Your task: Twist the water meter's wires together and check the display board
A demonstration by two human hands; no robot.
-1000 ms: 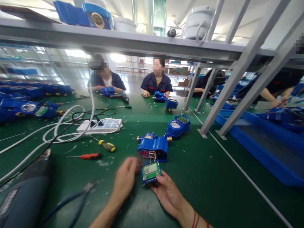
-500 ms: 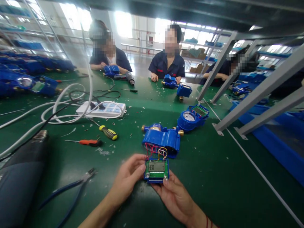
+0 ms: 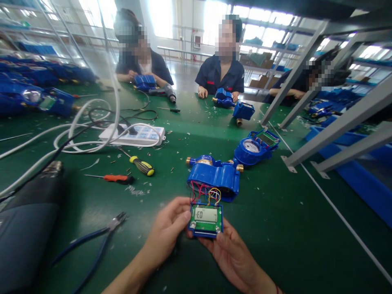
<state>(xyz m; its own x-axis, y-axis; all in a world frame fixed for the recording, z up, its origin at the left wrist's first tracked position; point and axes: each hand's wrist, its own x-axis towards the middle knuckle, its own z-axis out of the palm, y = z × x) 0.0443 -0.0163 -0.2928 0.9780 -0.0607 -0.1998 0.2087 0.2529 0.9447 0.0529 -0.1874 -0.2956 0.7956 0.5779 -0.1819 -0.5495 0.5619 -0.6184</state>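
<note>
A small green circuit board with an LCD display module (image 3: 206, 219) in a blue frame shows "E0". My left hand (image 3: 165, 234) pinches its left edge and my right hand (image 3: 234, 257) cradles it from below and the right. Coloured wires (image 3: 205, 194) run from the module to a blue water meter body (image 3: 214, 176) with brass ends lying just beyond on the green table (image 3: 275, 228). A second blue meter (image 3: 255, 147) with a dial face lies further back to the right.
Blue-handled pliers (image 3: 92, 241), an orange screwdriver (image 3: 114, 178) and a yellow-black screwdriver (image 3: 141, 165) lie to the left. A white power strip (image 3: 134, 134) with cables sits behind. A dark heat gun (image 3: 24, 228) fills the near left. People in dark uniforms sit across.
The view has tilted down, dropping the overhead shelf out of sight. Both hands have kept the display module, now held squarer to the camera and slightly further right.
</note>
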